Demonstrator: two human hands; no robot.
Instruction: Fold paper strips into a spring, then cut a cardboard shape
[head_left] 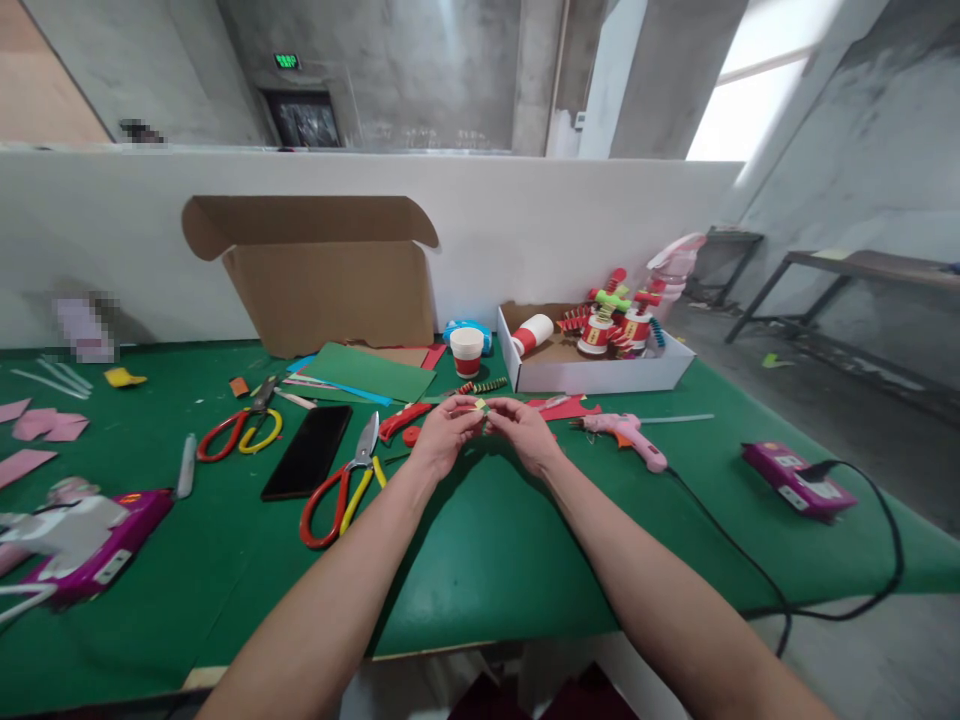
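Note:
My left hand [444,437] and my right hand [526,432] meet above the middle of the green table [480,560]. Both pinch a small folded paper strip [478,407], red and yellow, held between the fingertips. A pair of large scissors [341,487] with red and yellow handles lies just left of my left hand. A pink glue gun [626,434] rests to the right of my right hand. A small red-and-white paper cup [466,351] stands behind the hands.
An open brown cardboard box [322,270] stands at the back. A white box [592,365] holds paper-cup figures. A black phone [307,452], second scissors [241,428], green and red paper sheets [371,372], pink scraps [45,425] and magenta packs [799,483] lie around.

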